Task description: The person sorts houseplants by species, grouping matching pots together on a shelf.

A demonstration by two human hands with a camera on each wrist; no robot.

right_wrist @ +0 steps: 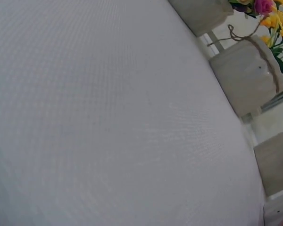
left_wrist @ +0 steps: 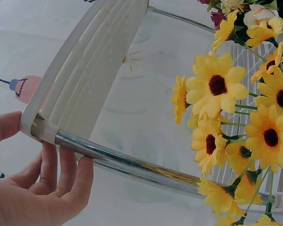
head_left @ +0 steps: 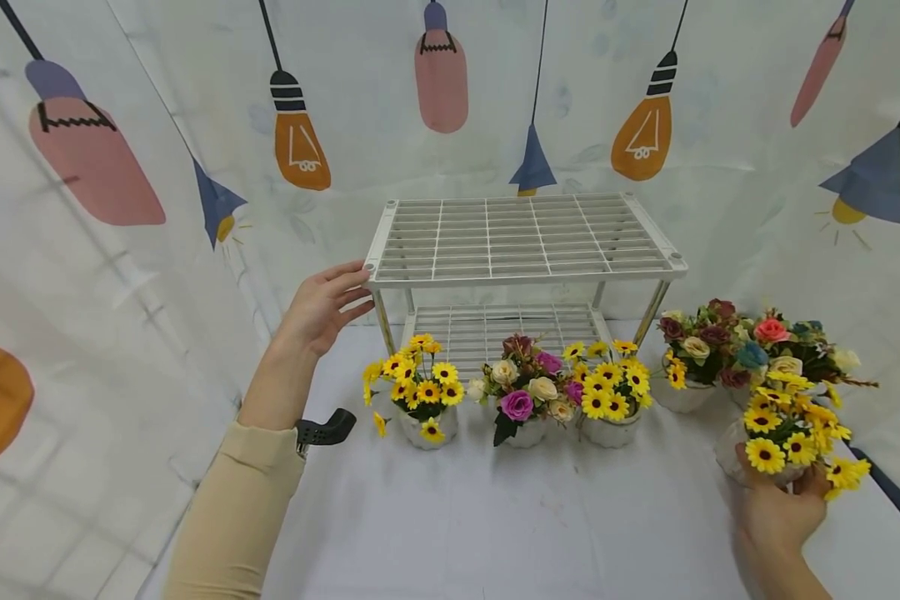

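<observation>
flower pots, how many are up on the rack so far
None yet: both tiers of the rack look bare. The left hand touches its front-left corner, and the right hand grips a sunflower pot. The other pots still stand on the table.

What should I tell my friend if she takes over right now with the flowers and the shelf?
Left hand: fingers straight, touching the front-left corner of the white shelf rack.
Right hand: holding a yellow flower pot at the table's right edge.
Three pots stand in a row before the rack: yellow, mixed roses, yellow. More rose pots stand to the right.
Done: both rack shelves show no pots on them yet.
Left: probably putting the pots on the rack, starting with the held one.
</observation>
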